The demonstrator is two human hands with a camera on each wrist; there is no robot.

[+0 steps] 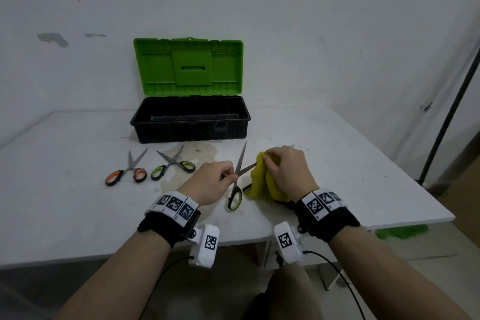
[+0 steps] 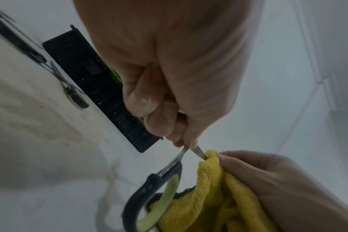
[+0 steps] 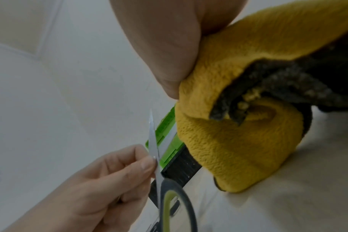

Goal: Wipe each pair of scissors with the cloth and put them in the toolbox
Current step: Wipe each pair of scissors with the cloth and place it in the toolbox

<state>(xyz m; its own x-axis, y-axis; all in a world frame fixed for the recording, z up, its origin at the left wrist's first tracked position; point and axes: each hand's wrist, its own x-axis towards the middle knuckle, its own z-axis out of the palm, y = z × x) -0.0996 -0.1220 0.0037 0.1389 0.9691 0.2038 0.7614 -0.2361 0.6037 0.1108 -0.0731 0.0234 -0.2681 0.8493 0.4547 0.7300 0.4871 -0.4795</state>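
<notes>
The step in hand looks like the wiping of the first pair: the left hand (image 1: 211, 184) pinches the green-handled scissors (image 1: 237, 184) near the pivot, thumb and fingertips pressed on the metal, while the right hand (image 1: 288, 171) bunches the yellow cloth (image 1: 261, 184) and closes it round one of the two spread blades. The other blade points up and away toward the toolbox (image 1: 191, 122), bare and uncovered. Relative to the left grip, the handle loop hangs below and toward the person, resting on or just above the white surface (image 1: 78, 202) (the views do not settle which), and the blades fan out just beyond the fingertips; the right grip is clamped on cloth with the blade tip hidden inside the folds. The next move, as I judge it, calls for drawing the cloth along the covered blade toward its tip, keeping the fabric thick between fingers and edge, then shifting to the free blade. Two more pairs wait to the left on the surface, the orange-handled scissors (image 1: 126, 171) and a second green-handled pair (image 1: 172, 165), both lying open and well apart from either hand. The toolbox stands behind them with its green lid (image 1: 188, 66) raised, ready to receive.
</notes>
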